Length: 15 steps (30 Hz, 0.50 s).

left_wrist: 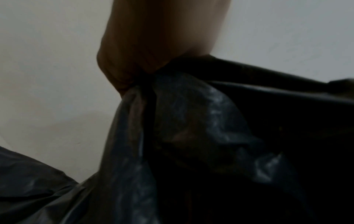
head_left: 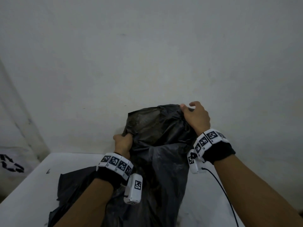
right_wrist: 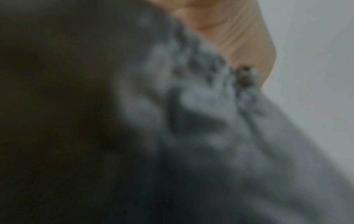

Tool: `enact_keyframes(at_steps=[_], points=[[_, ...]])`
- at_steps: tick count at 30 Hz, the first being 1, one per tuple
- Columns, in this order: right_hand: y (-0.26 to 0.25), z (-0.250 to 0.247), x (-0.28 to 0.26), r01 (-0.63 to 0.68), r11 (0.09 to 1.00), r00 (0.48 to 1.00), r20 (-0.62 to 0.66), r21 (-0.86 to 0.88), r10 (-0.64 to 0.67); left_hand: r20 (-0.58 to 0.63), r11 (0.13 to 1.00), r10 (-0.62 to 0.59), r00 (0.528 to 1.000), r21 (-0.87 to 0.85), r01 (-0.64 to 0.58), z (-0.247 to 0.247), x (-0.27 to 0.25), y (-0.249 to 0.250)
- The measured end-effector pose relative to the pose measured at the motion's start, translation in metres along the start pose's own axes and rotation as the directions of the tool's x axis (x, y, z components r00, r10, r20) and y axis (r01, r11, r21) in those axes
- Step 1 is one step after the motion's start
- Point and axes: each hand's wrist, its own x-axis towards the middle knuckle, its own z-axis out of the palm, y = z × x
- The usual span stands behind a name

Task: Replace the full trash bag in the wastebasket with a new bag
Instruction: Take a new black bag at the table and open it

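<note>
Wall: plain pale plaster wall (head_left: 147, 54) fills the far half of the head view; nothing on it but scuffs.
Surface: white flat tabletop (head_left: 29, 185) near you, left and right of the bag; dark smudges on it at left.
Bag: thin black crinkled plastic trash bag (head_left: 164, 161), centre of the scene. Its lower part drapes onto the tabletop near you, its upper part is lifted toward the wall. Mouth is pulled apart, and you can see into the limp, see-through film at the top.
Second dark sheet: more black plastic (head_left: 73, 190) lies flat at near left under your left forearm; can't tell if it's the same bag or another one.
Left hand: your left hand (head_left: 123, 145) is clenched on a bunched bit of the bag's rim at the left side; the left wrist view shows the film gathered tight under the fist.
Right hand: your right hand (head_left: 196, 115) pinches the rim at the far right between thumb and fingers, higher than the left hand; the right wrist view is blurred, only plastic against the palm.
Wastebasket: not in any view.
Progress: judging from this, you're opening out a bag that looks empty, so likely the new one. Whether the full bag is already out, can't tell.
Left to do: spread the mouth fully, fit it into the wastebasket, fold the rim over its edge.
</note>
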Motion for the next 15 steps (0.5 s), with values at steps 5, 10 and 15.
enact_keyframes(at_steps=[5, 10, 15], points=[[0.017, -0.003, -0.002, 0.08, 0.997, 0.991, -0.112, -0.006, -0.08, -0.004, 1.0, 0.02, 1.0, 0.001, -0.02, 0.009, -0.011, 0.005], [0.015, -0.009, 0.0, 0.03, 0.998, 0.999, -0.031, 0.05, -0.029, -0.128, 0.991, 0.099, 0.987, -0.077, -0.109, 0.004, -0.012, 0.014], [0.016, -0.009, 0.001, 0.054, 0.994, 0.998, 0.028, 0.09, -0.057, -0.192, 0.986, -0.058, 0.98, -0.165, 0.026, -0.008, 0.0, 0.016]])
